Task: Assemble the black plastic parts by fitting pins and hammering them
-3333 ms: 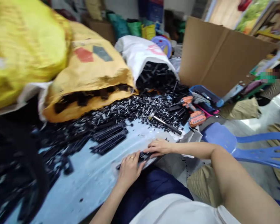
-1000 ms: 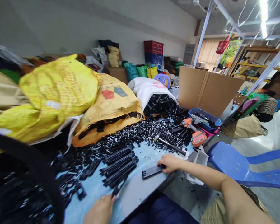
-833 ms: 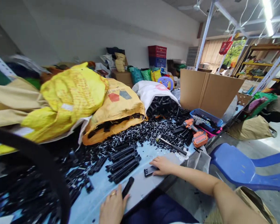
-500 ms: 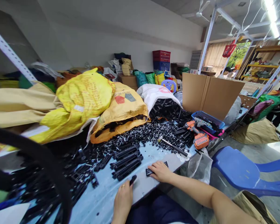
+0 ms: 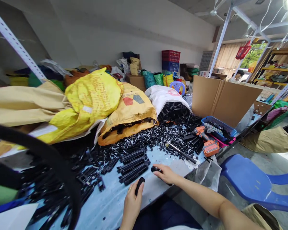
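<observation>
Near the table's front edge, my left hand [image 5: 132,199] is closed round a black plastic part [image 5: 140,186], whose rounded end sticks up past the thumb. To its right, my right hand [image 5: 165,174] grips another black plastic part [image 5: 156,169]; the palm hides most of it. Just beyond both hands, several long black plastic bars [image 5: 134,167] lie side by side on the light blue table top [image 5: 112,195]. Loose black clips and frame-like pieces [image 5: 91,175] are strewn to the left of the bars.
A heap of small screws and black bits [image 5: 144,135] spreads before the orange sack [image 5: 134,107] and white sack [image 5: 165,97]. A hammer [image 5: 182,151], an orange cordless drill [image 5: 210,147] and a blue basket [image 5: 219,125] are at the right. A blue chair [image 5: 247,179] stands beside the table.
My right hand has lifted its black part, which lay flat under the fingers, and tilted it. My left hand has risen slightly with its part. The view has shifted a little left.
</observation>
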